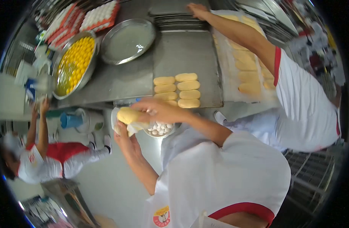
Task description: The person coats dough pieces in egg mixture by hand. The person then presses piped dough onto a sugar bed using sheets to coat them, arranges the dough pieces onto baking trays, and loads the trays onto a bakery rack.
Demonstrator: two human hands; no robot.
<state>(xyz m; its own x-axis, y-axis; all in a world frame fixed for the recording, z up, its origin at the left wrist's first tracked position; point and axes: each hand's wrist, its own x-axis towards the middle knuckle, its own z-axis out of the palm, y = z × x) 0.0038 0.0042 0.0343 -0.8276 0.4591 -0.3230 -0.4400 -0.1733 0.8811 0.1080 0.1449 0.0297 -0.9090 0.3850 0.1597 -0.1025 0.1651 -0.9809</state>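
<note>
Over the floor gap in front of the table, my left hand (128, 142) is closed from below on an oblong yellow cake (128, 114) with thin white wrapping (138, 127) around it. My right hand (159, 110) reaches in from the right at the cake's near end; its fingers are blurred and partly hidden, so their grip is unclear. Beyond it, several oblong yellow cakes (187, 85) lie in two columns on a dark metal baking tray (186, 49), at its near end.
A metal bowl of egg yolks (74, 64), a round metal pan (128, 40) and egg trays (100, 17) stand at left. Below my hands is a container of eggshells (159, 130). One co-worker's arm (239, 30) reaches over at right; another person (56, 155) works at left.
</note>
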